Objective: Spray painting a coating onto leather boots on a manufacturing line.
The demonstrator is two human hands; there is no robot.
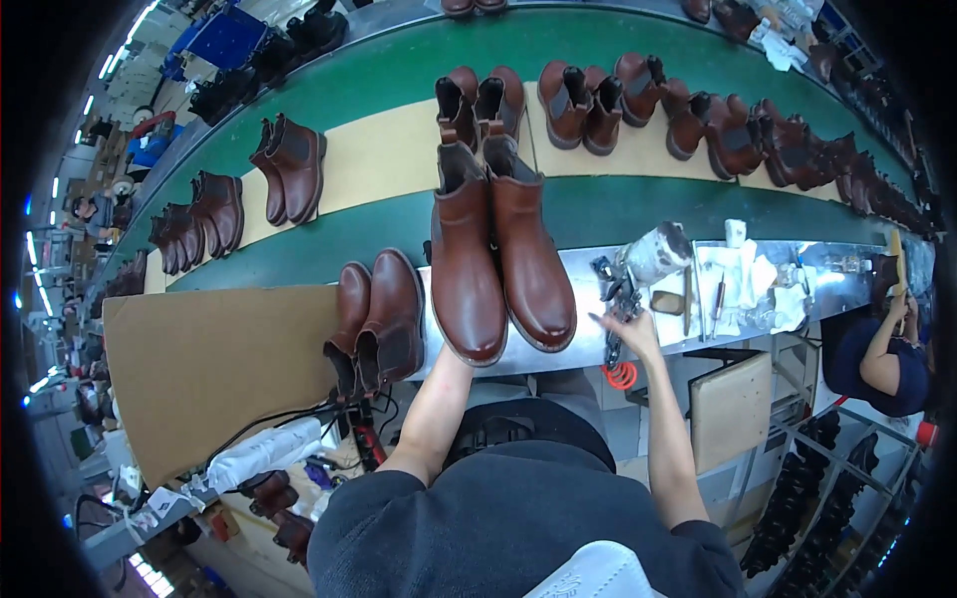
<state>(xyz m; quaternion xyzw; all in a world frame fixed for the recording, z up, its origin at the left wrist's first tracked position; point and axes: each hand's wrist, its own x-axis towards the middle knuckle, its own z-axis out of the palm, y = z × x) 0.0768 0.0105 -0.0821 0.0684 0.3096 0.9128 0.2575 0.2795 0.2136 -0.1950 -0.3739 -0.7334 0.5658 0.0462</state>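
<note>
A pair of brown leather ankle boots [469,269] is raised close in front of me, toes toward my body. My left forearm [439,409] runs up beneath them. The boots hide my left hand and its fingers, but it bears the pair from below. To the right, my right hand [636,330] is closed around the handle of a spray gun [620,294]. Its thumb side points left toward the boots. A whitish, stained cup [658,254] sits atop the gun, and an orange coiled hose [619,376] shows below it.
Another boot pair [391,309] rests left of the raised ones, beside a large cardboard sheet [219,369]. More boots [568,105] line the green conveyor [379,219] ahead. Cloths [743,279] and a brush lie on the metal bench at right. A co-worker [877,359] sits far right.
</note>
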